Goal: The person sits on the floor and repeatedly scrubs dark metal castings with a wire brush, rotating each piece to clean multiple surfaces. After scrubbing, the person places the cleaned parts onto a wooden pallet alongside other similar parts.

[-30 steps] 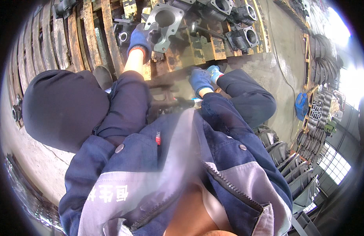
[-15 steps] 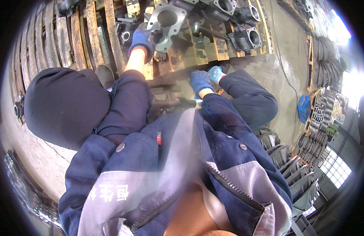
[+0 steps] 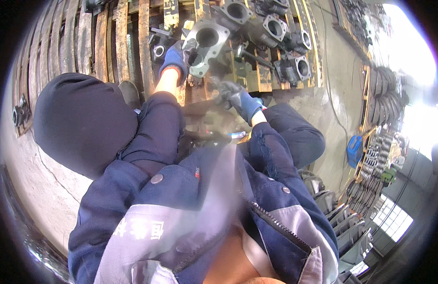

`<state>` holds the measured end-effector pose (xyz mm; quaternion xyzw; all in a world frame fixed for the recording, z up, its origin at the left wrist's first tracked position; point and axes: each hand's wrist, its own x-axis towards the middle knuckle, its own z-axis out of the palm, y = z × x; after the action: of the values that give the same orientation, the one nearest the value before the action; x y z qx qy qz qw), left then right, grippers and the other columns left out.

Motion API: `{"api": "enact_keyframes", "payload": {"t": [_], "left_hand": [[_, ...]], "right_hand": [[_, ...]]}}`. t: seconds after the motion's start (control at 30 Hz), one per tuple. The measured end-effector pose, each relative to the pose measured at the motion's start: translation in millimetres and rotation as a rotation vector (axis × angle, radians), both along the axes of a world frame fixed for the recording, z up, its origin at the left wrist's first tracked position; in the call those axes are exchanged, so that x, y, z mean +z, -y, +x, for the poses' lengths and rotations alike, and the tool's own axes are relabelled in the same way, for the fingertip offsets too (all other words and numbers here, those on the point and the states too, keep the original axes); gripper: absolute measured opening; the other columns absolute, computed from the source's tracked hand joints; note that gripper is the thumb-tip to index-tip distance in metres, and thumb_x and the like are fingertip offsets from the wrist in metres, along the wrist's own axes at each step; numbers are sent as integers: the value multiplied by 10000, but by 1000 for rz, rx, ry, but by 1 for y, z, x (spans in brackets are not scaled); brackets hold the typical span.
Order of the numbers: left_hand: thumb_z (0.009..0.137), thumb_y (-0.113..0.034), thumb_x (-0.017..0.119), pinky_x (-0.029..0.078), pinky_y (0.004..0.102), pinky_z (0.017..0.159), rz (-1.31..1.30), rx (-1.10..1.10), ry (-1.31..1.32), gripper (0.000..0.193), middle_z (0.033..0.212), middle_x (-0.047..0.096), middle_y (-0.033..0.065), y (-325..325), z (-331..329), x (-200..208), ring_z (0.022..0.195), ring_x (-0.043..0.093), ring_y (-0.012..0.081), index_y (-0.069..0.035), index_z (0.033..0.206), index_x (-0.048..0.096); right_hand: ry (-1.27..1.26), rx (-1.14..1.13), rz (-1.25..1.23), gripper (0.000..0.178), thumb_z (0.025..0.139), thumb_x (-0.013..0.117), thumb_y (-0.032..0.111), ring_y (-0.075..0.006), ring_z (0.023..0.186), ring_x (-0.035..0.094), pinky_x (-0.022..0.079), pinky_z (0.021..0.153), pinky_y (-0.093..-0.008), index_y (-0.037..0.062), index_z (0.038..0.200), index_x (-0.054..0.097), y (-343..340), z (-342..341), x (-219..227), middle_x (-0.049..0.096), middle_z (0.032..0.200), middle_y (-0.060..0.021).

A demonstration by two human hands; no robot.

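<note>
A grey cast-metal housing (image 3: 218,34) with a flat machined flange, a large round bore and a smaller opening stands tilted on the wooden pallet. My left hand (image 3: 175,57), in a blue glove with dark fingers, is closed on its left edge by the smaller opening. My right hand (image 3: 241,100), gloved alike, is raised in front of the housing and apart from it. Its dark fingers are curled and slightly blurred; whatever they may hold cannot be made out. Left of the housing lies a smaller dark casting (image 3: 159,50) with a ring-shaped end.
More flanged castings (image 3: 274,28) crowd the right part of the slatted pallet (image 3: 119,42). A dark bar (image 3: 258,59) lies among them. My knees flank the work. On the right are a cable (image 3: 330,94) on the floor, a blue container (image 3: 354,150) and stacked metal parts (image 3: 370,165).
My right hand has risen from beside my right leg toward the housing, its dark fingers now showing. My left hand keeps its hold on the housing. The view has shifted slightly.
</note>
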<state>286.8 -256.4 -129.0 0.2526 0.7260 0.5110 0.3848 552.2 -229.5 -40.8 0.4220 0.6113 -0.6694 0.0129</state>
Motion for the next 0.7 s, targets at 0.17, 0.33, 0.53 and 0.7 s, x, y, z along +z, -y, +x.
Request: {"api": "enact_keyframes", "payload": {"t": [0.17,0.33,0.53,0.7], "left_hand": [[912,-484,649,477,358,865,66,65,213,568,1059,686,151,11,6,29,938,620,240,13,1187,633],[912,-498,648,476,357,842,-18,27,87,549,1024,696,161,10,4,30,888,606,238,-1,1144,661],[921,-466,643,491,368,834,33,47,152,518,1025,696,173,10,6,23,877,628,253,-4,1154,653],[905,-465,652,498,370,825,-40,45,54,503,1017,699,183,6,4,16,887,647,277,-22,1143,663]], "right_hand": [[-91,-20,216,473,905,521,-55,-117,831,679,536,642,-241,137,1333,579,-1,-29,27,700,950,-95],[78,145,890,593,844,560,-75,-127,821,690,561,689,-272,283,1315,599,2,-41,29,715,916,-50],[328,239,1095,617,760,679,-27,-175,799,706,582,743,-306,349,1246,631,1,-50,41,732,944,-19],[332,269,1179,658,710,712,-23,-211,825,714,581,778,-336,354,1244,630,0,-52,38,741,969,-26]]}}
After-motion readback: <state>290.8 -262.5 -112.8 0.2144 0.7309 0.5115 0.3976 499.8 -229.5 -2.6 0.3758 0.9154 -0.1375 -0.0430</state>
